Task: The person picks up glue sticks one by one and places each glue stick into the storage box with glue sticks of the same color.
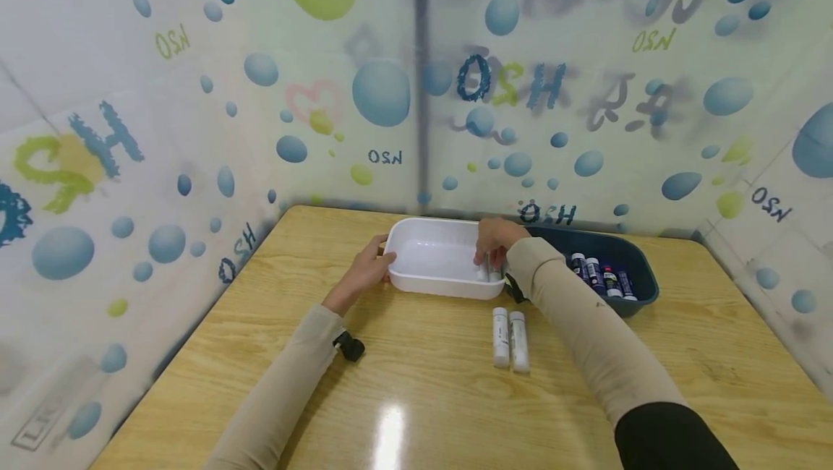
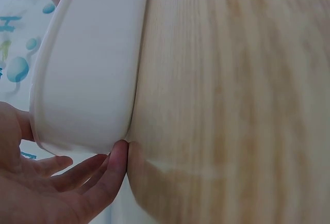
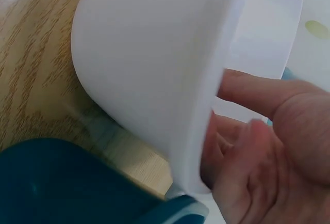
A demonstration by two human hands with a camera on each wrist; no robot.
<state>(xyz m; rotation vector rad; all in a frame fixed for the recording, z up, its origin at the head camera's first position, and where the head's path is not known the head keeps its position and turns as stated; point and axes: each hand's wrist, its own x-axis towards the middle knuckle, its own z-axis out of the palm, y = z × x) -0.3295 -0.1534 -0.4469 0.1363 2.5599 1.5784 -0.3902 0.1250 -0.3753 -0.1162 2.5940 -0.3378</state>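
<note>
A white plastic tray sits on the wooden table. At its left end, my left hand holds the corner, thumb at the rim and fingertips against the outer wall low down near the tabletop. My right hand reaches over the right end into the tray, its fingers curled down at a white tube-shaped bottle. Another white bottle lies close beside it. In the right wrist view the tray's wall hides the fingertips. Two white capped bottles lie side by side on the table in front.
A dark teal bin stands right of the tray, partly behind my right arm, with several dark-labelled small bottles inside. In the right wrist view its rim comes close to the tray's. Printed curtain walls border the wooden table.
</note>
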